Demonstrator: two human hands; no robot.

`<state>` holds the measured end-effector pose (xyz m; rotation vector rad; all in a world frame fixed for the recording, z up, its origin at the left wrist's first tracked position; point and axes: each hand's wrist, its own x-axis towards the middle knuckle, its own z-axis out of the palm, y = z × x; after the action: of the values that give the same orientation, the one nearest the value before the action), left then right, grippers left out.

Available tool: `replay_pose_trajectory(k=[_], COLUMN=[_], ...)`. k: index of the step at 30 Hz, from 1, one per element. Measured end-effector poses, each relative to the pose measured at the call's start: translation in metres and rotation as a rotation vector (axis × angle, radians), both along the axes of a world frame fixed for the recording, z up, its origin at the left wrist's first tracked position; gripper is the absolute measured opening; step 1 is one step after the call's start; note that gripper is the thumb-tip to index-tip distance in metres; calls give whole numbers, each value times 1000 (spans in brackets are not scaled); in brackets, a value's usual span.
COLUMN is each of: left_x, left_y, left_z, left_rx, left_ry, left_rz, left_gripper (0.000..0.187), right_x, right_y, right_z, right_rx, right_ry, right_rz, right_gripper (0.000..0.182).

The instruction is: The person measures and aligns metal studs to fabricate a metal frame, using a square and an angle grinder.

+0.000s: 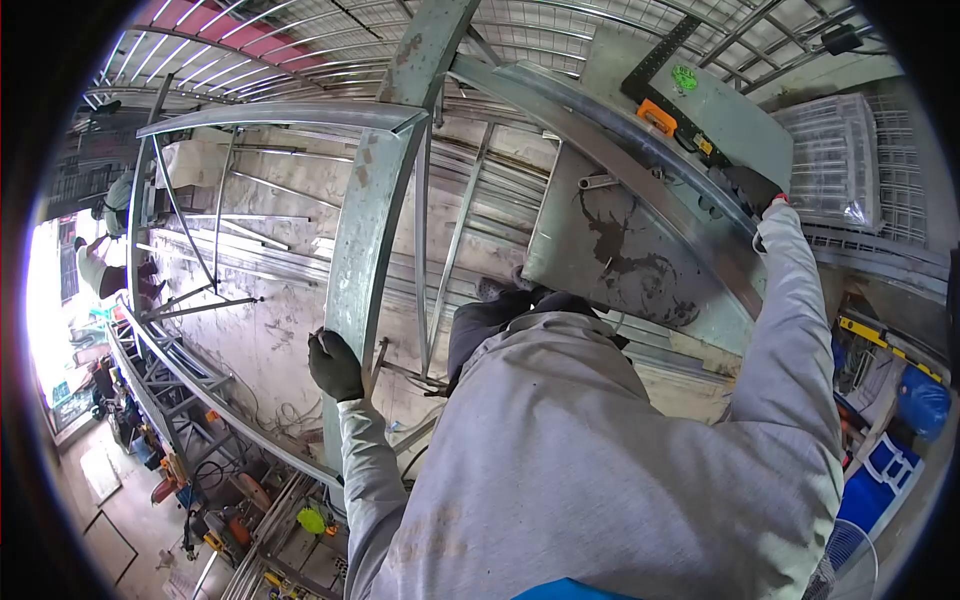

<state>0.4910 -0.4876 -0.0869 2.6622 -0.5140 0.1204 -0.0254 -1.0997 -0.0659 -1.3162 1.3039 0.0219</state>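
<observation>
My left hand (335, 365), in a dark glove, is closed at the edge of a broad grey-green metal beam (368, 210); its fingers are curled and a small light thing shows at the fingertips. Out to the right, my right hand (750, 188), also gloved, lies on the far end of a long metal bar (640, 135), with its fingers partly hidden. Close by that hand are an orange tool (656, 117) and a black metal square (655, 65). Beneath the bar is a stained metal plate (600, 235).
Metal bars (470, 200) lie across the floor below the frame. Two people (100, 262) are at the far left. Power tools (215, 520) and cables stand at lower left. A blue case (880, 485) and a yellow level (890, 345) are on the right.
</observation>
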Motion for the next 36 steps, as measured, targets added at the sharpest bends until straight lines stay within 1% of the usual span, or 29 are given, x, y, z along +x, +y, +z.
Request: replay_pose_trajectory(k=[1, 2, 3, 5, 8, 10, 12, 13, 14, 15, 17, 18, 19, 21, 22, 24, 25, 27, 29, 31, 32, 34, 35, 36], left_x=[0, 0, 0, 0, 0, -2, -7, -6, -6, -5, -3, -3, -3, -4, -5, -8, -11, -27, -55, -79, -96, -110, -111, -111], left_y=[0, 0, -1, 0, 2, -1, -9, -10, -8, -5, -4, -4, -2, -5, -8, -16, -22, -56, -96, -130, -157, -183, -188, -190], left_z=[0, 1, 0, 0, -2, 1, 12, 12, 12, 11, 8, 7, 9, 10, 8, 9, 13, 53, 85, 109, 150, 138, 143, 149], left_rx=[0, -2, -5, -18, -29, -30, -23, -33, -34, -34, -83, -49, -54, -91, -98, -114, -120, -195, -231, -343, -403, -547, -488, -343], left_ry=[6, 10, 5, 7, -31, -44, -38, -38, -34, -32, -123, -108, -109, -46, -44, -242, -246, -460, -526, -458, -279, -291, -344, -422], left_rz=[6, 15, 22, 13, -14, 23, 44, 83, 61, 39, 4, 29, 41, 53, 55, 117, 125, -193, -392, -667, -730, -867, -913, -945], left_gripper=[41, 41, 41, 40, 41, 41, 40, 40, 39, 38, 32, 31, 31, 31, 31, 31, 31, 37, 45, 46, 45, 40, 32, 24], right_x=[-2, 6, 8, 6, -2, -3, -23, -18, -14, -2, -9, -10, -16, -16, -10, 1, 9, 29, 52, 81, 99, 131, 148, 162], right_y=[-2, 3, 2, -5, -12, -12, -29, -28, -27, -4, -9, -9, -10, -2, 1, 6, 11, 24, 43, 65, 77, 98, 110, 120], right_z=[-5, -3, -3, -3, -25, -29, -56, -53, -50, -23, -24, -23, -20, 7, 17, 37, 48, 66, 82, 97, 103, 119, 128, 137], right_rx=[101, 24, 23, -38, -41, -116, -207, -158, -109, 10, 75, 151, 147, 246, 214, 206, 207, 213, 226, 246, 263, 299, 314, 324], right_ry=[-133, -137, -141, -156, -136, -134, -98, -107, -115, -174, -122, -195, -195, -204, -172, -170, -180, -203, -220, -230, -231, -221, -212, -196], right_rz=[-114, -108, -101, -77, -91, -74, 19, 28, 36, -16, -5, 50, 62, -18, 8, 31, 55, 121, 209, 326, 396, 549, 632, 717], right_gripper=[40, 45, 45, 37, 38, 38, 40, 40, 40, 42, 47, 57, 57, 65, 71, 69, 68, 65, 62, 60, 58, 56, 55, 53])
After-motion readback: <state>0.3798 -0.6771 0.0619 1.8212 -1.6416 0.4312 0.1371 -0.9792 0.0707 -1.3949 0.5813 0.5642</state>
